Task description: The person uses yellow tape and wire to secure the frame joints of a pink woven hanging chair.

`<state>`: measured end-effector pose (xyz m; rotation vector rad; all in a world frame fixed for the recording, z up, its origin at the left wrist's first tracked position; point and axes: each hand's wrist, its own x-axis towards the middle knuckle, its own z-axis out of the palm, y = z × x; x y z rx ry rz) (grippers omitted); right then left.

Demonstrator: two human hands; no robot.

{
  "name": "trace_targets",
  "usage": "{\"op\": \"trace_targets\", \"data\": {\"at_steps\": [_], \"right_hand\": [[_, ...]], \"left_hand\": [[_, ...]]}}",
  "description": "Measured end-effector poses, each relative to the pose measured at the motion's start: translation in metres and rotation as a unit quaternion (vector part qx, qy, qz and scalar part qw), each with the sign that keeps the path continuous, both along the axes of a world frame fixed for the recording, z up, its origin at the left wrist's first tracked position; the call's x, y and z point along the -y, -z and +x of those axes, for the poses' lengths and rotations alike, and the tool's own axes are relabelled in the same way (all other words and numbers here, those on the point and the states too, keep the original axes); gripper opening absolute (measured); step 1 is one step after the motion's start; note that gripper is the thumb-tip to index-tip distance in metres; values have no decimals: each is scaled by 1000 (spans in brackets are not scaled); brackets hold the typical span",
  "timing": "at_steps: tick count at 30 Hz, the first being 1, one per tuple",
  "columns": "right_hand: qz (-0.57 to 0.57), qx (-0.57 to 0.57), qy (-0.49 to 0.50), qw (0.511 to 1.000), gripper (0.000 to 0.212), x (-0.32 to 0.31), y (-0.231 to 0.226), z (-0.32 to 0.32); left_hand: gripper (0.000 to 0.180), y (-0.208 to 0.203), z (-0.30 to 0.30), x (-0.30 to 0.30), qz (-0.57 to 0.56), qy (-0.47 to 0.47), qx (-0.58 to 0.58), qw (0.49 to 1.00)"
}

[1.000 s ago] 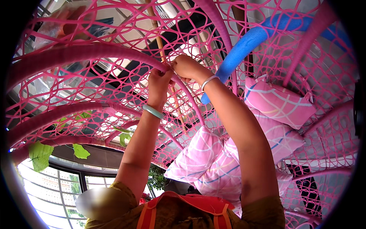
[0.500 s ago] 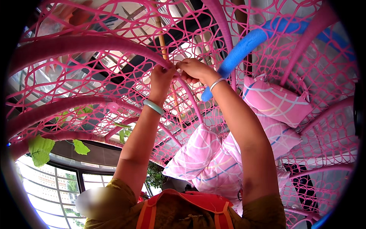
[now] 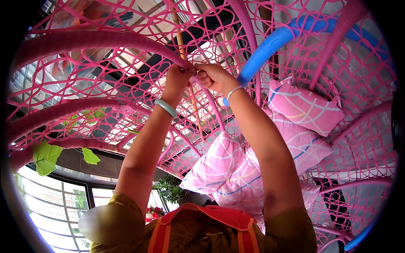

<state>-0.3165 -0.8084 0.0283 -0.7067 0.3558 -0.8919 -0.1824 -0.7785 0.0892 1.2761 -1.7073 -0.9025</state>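
Observation:
Both my arms reach up to a pink wrapped tube point(image 3: 126, 41) that curves through a pink rope net point(image 3: 139, 90). My left hand point(image 3: 179, 80), with a pale green bangle at the wrist, is closed around the tube where its thick part narrows. Close beside it, my right hand point(image 3: 214, 78), wearing a silver bangle, has its thumb and forefinger pinched together at the same spot. The other right fingers are curled in. Whatever the right fingertips pinch is too small to make out. Below the hands a thinner pink section of tube point(image 3: 213, 105) runs on downward.
Pink patterned cushions point(image 3: 308, 107) lie in the net on the right. A blue foam tube point(image 3: 270, 50) arches behind my right wrist. Green artificial leaves point(image 3: 46, 158) hang at the left, above a window point(image 3: 50, 198). A bamboo pole point(image 3: 180, 44) stands beyond the net.
My right fingers have curled in more tightly, and that hand has turned slightly. My left forearm has shifted a little to the left. Both hands stay at the same place on the tube.

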Motion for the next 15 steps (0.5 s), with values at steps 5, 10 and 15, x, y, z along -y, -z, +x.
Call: {"op": "trace_targets", "data": {"at_steps": [5,10,15], "right_hand": [[98,269,-1,958,19,-5,20,23],[117,427,-25,896,22,-5,36,37],[108,487,-27,866,24,-4,40,43]], "left_hand": [[16,2,13,4,23,53,-47,997],[15,5,15,6,25,59,-37,997],[16,7,18,10,15,77,-30,996]]}}
